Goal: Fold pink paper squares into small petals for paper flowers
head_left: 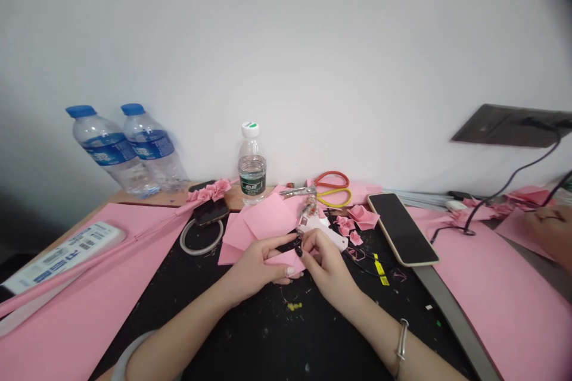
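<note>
Between my hands is a small folded piece of pink paper point(286, 259), held just above the black tabletop. My left hand point(252, 268) grips it from the left, thumb on top and fingers beneath. On its right edge, the fingers of my right hand point(326, 265) pinch the paper. Right behind my hands lies a pale pink glue gun point(328, 234), partly hidden by my right hand. Loose pink paper squares point(268, 220) are spread behind my left hand. Several small folded pink paper flowers point(346, 226) sit beyond my right hand.
Scissors point(333, 189) lie near the wall beside a water bottle point(252, 172). A phone point(402, 229) is at right, a tape roll point(201, 238) at left. Two blue-capped bottles point(147, 149) lean at the back left. Another person's hand point(554, 229) shows at the right edge.
</note>
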Tool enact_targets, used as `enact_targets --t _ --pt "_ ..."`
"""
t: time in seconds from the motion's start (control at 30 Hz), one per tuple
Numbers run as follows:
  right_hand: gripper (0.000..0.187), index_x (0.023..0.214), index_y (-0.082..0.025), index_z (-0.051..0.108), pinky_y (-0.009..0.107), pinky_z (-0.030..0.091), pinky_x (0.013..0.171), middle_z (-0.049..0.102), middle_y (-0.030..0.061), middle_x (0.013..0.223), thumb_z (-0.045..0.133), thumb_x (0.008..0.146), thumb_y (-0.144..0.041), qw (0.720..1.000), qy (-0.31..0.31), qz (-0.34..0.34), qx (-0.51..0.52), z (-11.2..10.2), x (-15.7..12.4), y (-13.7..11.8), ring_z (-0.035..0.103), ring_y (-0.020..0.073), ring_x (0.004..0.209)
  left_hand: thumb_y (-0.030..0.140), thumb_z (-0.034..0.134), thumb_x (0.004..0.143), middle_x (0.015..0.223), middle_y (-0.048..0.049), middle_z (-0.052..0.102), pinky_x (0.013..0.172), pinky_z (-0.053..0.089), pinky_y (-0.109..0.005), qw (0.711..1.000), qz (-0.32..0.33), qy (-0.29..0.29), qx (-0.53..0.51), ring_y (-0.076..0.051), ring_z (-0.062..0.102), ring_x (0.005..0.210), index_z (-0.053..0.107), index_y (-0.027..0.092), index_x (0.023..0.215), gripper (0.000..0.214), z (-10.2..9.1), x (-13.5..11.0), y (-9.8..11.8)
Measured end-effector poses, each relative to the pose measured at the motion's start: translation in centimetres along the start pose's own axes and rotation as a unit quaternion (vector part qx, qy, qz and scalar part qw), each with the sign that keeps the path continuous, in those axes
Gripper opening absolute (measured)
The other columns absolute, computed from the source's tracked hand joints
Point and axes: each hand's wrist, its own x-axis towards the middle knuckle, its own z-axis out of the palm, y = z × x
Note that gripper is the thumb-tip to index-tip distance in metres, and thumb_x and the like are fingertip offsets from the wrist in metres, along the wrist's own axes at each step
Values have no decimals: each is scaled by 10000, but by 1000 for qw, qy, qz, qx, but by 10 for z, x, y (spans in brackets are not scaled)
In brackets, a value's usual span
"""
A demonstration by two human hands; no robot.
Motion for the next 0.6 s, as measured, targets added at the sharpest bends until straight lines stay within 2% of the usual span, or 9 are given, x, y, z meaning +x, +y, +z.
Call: enact_targets --t 0.4,0.6 --pt "134 712 -205 415 246 388 539 456 -12 700 483 797 -127 1000 -5 28 0 2 0 3 457 138 614 150 694 672 887 -76 714 683 542 -293 1000 -3 -13 8 -233 674 841 468 180 1259 630 0 -2 0" --pt "157 702 -201 399 231 302 486 405 -47 597 456 848 -184 998 -31 27 -47 -5 1 -4 388 114 522 164 704 671 936 -86 694 666 537 -269 1000 9 7 -6 -232 678 831 472 175 1230 606 1 -3 4"
